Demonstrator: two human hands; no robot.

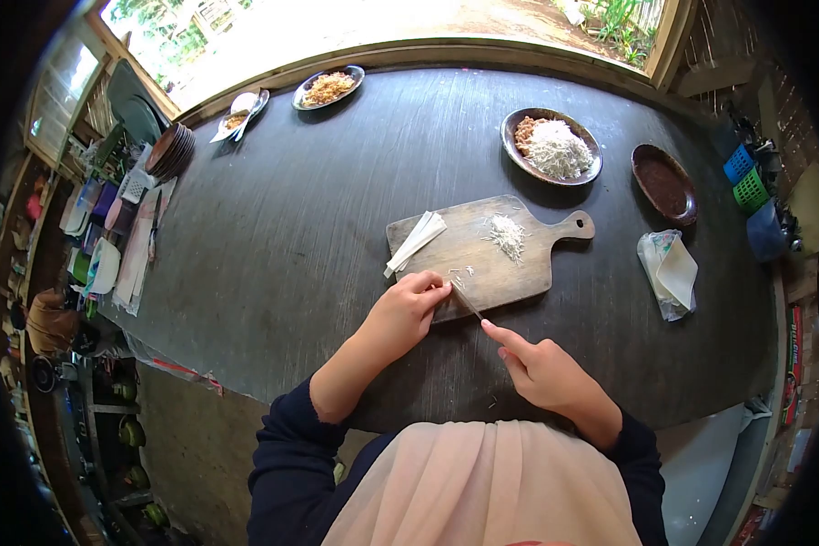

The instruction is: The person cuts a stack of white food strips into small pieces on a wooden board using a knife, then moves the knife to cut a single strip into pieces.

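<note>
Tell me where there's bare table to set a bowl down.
The widest bare patch lies left of the cutting board, between it and the stacked plates. Another lies beyond the board, toward the far plate. Right of the board is crowded: filled bowl, dark bowl, wrapper.

The table [337, 200] is dark grey. The board [519, 273] is light brown, the shreds [505, 235] white. One basket [740, 164] is blue, the other basket [752, 189] green. The sleeves [287, 446] are dark blue, the scarf [491, 482] pale pink.
</note>
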